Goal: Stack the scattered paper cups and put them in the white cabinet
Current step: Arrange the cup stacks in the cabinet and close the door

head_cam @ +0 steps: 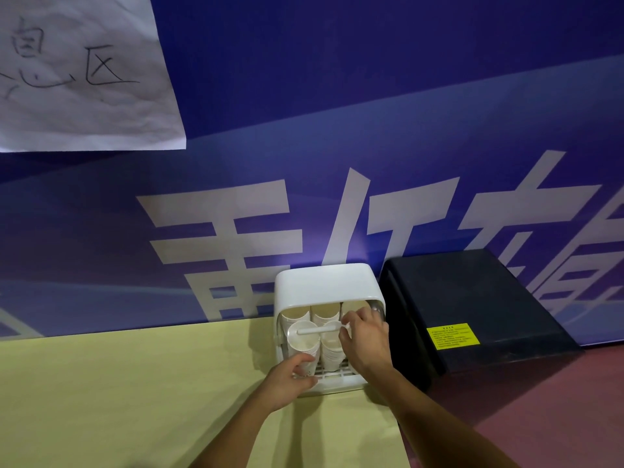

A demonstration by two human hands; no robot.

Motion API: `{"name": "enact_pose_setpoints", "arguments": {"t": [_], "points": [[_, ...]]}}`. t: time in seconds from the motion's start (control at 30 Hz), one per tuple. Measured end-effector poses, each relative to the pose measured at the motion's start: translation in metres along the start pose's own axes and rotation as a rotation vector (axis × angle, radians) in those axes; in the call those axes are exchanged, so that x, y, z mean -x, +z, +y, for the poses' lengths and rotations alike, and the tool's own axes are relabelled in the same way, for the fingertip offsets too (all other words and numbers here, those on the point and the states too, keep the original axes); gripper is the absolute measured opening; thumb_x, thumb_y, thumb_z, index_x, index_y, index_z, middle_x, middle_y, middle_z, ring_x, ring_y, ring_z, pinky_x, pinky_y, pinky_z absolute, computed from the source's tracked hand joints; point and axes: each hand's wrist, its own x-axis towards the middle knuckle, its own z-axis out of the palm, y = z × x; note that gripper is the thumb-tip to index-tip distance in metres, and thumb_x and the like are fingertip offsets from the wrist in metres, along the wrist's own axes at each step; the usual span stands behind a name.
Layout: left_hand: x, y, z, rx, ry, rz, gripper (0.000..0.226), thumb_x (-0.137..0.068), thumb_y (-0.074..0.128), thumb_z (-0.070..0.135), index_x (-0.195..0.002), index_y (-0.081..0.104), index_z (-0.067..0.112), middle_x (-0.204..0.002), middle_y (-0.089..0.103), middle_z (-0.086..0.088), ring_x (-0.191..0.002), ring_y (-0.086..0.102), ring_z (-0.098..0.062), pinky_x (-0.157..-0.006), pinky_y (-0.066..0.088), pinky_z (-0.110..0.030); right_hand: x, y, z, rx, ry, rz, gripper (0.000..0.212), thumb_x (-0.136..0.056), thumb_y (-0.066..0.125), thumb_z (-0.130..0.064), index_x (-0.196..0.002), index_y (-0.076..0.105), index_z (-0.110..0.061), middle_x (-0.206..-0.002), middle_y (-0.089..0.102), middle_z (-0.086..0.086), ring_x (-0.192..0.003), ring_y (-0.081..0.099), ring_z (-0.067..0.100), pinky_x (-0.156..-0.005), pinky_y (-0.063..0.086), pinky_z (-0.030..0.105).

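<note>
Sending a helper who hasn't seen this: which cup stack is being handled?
Find the white cabinet against the blue wall, beside a black box. The cup stack is front left, gripped low by the left hand; the others stand untouched.

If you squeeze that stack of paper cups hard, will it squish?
Probably. The stack of paper cups looks thin-walled, so a hard left hand grip could dent it. Nested cups likely stiffen it somewhat. It is probably light, and tall enough to tip.
</note>
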Motion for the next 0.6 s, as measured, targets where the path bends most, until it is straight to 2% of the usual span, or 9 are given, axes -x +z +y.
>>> {"name": "enact_pose_setpoints", "arguments": {"t": [0.2,0.43,0.6], "points": [[0.0017,-0.005,-0.0008,-0.013,0.001,-0.026,0.042,-0.088,0.071,0.033,-0.127,0.057,0.039,-0.112,0.062,0.0,-0.102,0.063,-0.014,-0.084,0.051,-0.022,0.0048,0.0054,-0.0006,0.021,0.03,0.007,0.029,-0.099,0.043,-0.04,-0.117,0.061,-0.029,-0.122,0.057,-0.003,-0.119,0.045,0.021,-0.1,0.035,0.036],[0.0018,-0.0029,-0.0031,0.003,-0.003,-0.039,0.043,-0.089,0.072,0.032,-0.128,0.056,0.041,-0.104,0.057,0.004,-0.093,0.059,-0.005,-0.069,0.043,-0.01,0.0071,0.0086,-0.0016,0.048,0.047,-0.008,0.032,-0.099,0.04,-0.041,-0.121,0.06,-0.028,-0.121,0.059,-0.002,-0.116,0.047,0.022,-0.097,0.038,0.037],[0.0007,-0.0025,-0.0058,0.013,-0.016,-0.031,0.042,-0.089,0.072,0.031,-0.128,0.058,0.039,-0.107,0.057,0.001,-0.097,0.06,-0.007,-0.07,0.043,-0.009,0.0086,0.0104,-0.0023,0.053,0.043,0.001,0.031,-0.098,0.042,-0.041,-0.119,0.06,-0.028,-0.119,0.059,-0.001,-0.116,0.047,0.023,-0.095,0.039,0.037]]}}
